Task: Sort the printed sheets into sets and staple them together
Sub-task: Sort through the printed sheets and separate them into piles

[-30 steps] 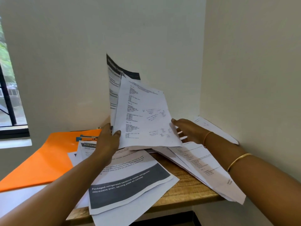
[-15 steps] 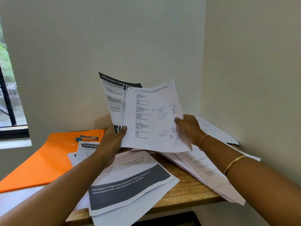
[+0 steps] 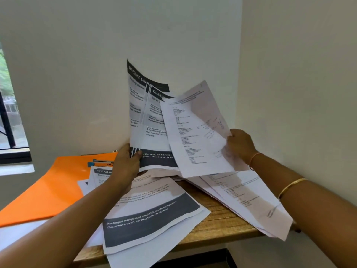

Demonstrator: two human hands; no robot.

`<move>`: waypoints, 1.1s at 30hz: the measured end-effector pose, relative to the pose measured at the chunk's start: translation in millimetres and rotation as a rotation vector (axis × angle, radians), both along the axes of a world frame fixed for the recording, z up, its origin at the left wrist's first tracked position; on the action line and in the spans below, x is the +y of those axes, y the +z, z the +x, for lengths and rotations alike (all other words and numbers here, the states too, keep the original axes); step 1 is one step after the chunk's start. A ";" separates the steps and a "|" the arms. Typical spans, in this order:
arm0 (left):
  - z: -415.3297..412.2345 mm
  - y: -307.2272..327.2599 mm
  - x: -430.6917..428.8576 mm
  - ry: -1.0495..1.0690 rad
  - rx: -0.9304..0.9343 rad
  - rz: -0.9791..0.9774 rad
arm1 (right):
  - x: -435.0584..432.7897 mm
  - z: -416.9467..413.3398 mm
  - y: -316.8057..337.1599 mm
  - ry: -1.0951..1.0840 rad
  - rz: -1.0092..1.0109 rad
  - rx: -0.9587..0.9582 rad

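Head view: left hand [image 3: 126, 163] pinches two banner-headed sheets [image 3: 146, 117] at the bottom edge, upright over the tabletop's [image 3: 218, 225] back edge. Right hand [image 3: 240, 145] pinches a plain text sheet [image 3: 193, 136] by its right edge. Paper is light, floppy and slippery, so grip near a corner.

Printed sheets [image 3: 154, 215]: part raised, part flat.
Two Dressing Table sheets [image 3: 144, 117] stand upright; a text sheet [image 3: 193, 136] tilts before them; the rest lie scattered.

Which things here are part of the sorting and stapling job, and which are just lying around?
Job: Dressing Table sheets, in left hand; text sheet, in right hand; loose sheets on table; blue tool, maybe the stapler.
Lying about: orange folder.
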State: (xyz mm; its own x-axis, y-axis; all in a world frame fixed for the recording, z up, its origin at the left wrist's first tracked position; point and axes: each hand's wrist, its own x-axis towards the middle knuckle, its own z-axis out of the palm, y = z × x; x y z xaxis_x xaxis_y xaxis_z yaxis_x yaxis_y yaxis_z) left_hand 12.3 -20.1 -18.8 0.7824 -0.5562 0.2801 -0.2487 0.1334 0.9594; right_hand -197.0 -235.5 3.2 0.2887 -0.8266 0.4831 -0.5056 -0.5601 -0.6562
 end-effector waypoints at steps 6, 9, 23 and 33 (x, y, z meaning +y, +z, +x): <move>13.8 -3.2 1.7 0.114 -0.089 0.075 | -26.3 -40.4 -0.6 -0.128 0.095 0.256; 17.9 -5.0 4.0 0.135 -0.075 0.086 | -31.7 -58.1 -13.6 -0.213 0.072 0.467; 26.5 -3.9 15.3 0.170 -0.019 0.039 | -28.0 -56.9 -56.5 -0.397 -0.087 1.007; 24.6 -3.1 24.7 0.135 0.025 -0.025 | 38.1 30.6 -2.7 0.226 0.299 -0.066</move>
State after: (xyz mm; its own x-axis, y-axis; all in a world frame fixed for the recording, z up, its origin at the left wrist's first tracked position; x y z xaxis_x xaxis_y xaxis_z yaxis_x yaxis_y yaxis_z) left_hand 36.9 4.6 -21.9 0.8565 -0.4387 0.2720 -0.2419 0.1245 0.9623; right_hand -166.4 -197.4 0.5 0.4564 -0.8527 0.2543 -0.3420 -0.4319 -0.8346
